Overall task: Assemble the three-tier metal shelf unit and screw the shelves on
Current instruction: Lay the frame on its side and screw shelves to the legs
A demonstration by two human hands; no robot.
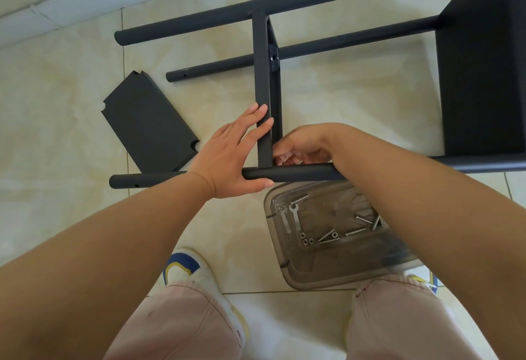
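The left hand (236, 154), fingers straight, steadies the middle shelf (263, 89) against the near pole (299, 173). The right hand (301, 146) curls in at the joint, apparently fitting a screw; what it pinches is hidden.

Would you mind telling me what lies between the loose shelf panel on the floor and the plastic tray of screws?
In the head view, the near black pole crosses between the loose shelf panel and the tray, with the left hand resting on it.

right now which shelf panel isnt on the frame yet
The loose shelf panel lying flat on the floor tiles, left of the left hand; the other two stand between the poles.
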